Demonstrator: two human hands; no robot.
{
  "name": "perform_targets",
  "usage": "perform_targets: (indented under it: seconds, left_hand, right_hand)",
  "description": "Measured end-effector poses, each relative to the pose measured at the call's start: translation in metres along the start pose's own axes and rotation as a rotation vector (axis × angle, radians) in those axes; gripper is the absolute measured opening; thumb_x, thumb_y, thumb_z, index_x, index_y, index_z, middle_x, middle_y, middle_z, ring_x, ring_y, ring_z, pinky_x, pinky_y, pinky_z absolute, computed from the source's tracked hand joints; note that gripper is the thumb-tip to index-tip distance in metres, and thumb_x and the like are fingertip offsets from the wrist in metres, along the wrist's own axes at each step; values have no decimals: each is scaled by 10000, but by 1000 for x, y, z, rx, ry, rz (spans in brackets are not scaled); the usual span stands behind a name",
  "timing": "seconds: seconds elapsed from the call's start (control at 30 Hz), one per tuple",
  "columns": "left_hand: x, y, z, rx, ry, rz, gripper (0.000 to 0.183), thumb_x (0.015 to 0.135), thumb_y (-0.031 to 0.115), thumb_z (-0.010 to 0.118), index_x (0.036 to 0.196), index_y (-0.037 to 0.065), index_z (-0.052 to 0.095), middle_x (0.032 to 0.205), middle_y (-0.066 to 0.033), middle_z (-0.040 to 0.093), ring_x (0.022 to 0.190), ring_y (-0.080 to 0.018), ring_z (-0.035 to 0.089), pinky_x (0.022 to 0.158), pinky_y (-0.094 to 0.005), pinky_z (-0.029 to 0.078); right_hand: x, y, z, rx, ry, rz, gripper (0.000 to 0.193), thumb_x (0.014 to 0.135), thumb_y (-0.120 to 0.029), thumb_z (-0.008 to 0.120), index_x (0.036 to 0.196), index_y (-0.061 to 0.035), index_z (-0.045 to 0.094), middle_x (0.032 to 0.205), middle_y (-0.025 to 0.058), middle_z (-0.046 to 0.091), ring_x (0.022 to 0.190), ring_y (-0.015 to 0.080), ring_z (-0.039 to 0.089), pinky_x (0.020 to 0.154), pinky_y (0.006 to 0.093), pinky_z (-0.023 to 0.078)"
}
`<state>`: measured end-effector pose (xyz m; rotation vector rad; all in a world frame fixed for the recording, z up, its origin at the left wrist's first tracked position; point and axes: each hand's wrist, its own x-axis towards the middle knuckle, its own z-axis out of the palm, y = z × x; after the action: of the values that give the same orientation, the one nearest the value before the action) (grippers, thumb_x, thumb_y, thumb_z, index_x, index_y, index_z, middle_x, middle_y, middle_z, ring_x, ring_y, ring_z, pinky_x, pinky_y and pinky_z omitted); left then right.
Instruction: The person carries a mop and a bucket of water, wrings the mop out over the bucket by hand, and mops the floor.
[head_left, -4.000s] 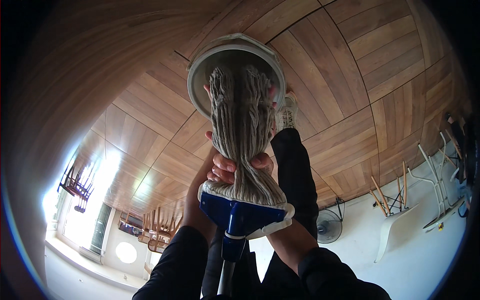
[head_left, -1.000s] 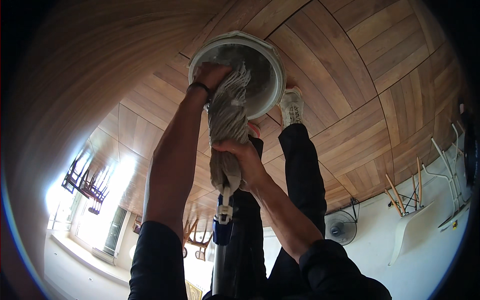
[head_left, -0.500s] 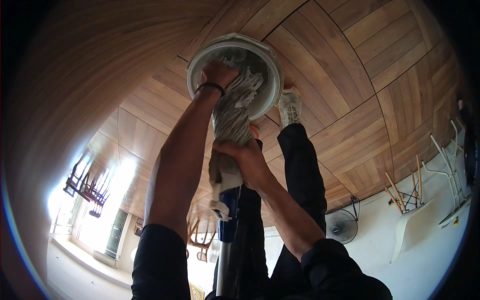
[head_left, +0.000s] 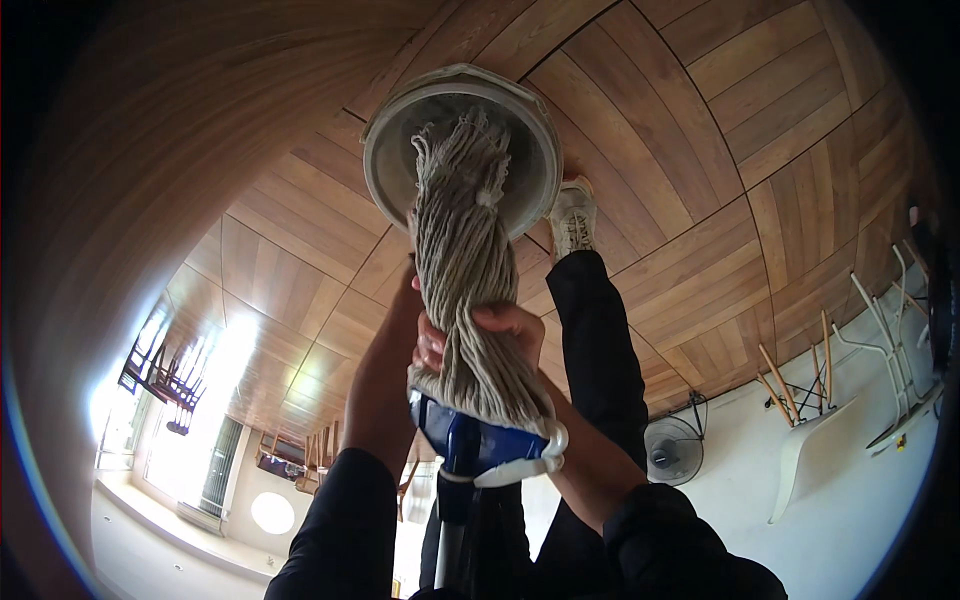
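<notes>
A string mop (head_left: 470, 250) lies lengthwise in front of me, its damp grey strands drawn into a bundle. The strand tips hang over the round bucket (head_left: 385, 180), which has cloudy water in it. My right hand (head_left: 515, 328) is closed around the strands just beyond the mop's blue clamp (head_left: 480, 440). Of my left hand (head_left: 415, 284) only a sliver shows at the bundle's left side; the strands hide its fingers. Below the clamp, the mop's pole (head_left: 450, 550) runs down toward my body.
The bucket stands on the wood-patterned floor (head_left: 690, 240), close to my shoe (head_left: 573, 218). A brown wooden surface (head_left: 200, 130) curves along the left. A fan (head_left: 672, 450) and white chairs (head_left: 800, 450) are at the lower right. Dark chairs (head_left: 170, 380) stand near a bright window.
My left hand has come out of the bucket and gone behind the strands. The mop has turned, showing its blue clamp broadside, and its strands now stretch straighter over the bucket.
</notes>
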<state>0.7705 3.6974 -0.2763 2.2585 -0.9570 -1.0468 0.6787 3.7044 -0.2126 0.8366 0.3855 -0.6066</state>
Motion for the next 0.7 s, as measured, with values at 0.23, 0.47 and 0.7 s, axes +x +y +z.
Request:
perform_targets:
  seconds: [0.23, 0.47, 0.7]
  left_hand:
    - [-99, 85, 17, 1206, 407, -50, 541, 895, 353, 299, 1266, 24, 514, 1060, -184, 573, 896, -312, 584, 809, -439, 470]
    - [-102, 78, 5, 1238, 388, -59, 780, 833, 603, 233, 1388, 71, 372, 705, -90, 362, 629, -215, 405, 786, -424, 394]
    - [-79, 47, 22, 888, 395, 72, 637, 828, 476, 450, 1298, 47, 467, 897, -126, 556, 804, -289, 566, 833, -486, 453]
  right_hand:
    - [6, -27, -2, 46, -240, -91, 746, 730, -378, 572, 1332, 14, 371, 756, 103, 502, 630, 203, 474, 717, 345, 379]
    - [2, 9, -3, 155, -327, -54, 778, 738, -405, 565, 1353, 14, 338, 750, 92, 493, 616, 187, 459, 719, 343, 363]
    - [-8, 17, -12, 232, -324, -82, 811, 746, -433, 558, 1374, 15, 306, 744, 80, 485, 602, 172, 445, 722, 341, 348]
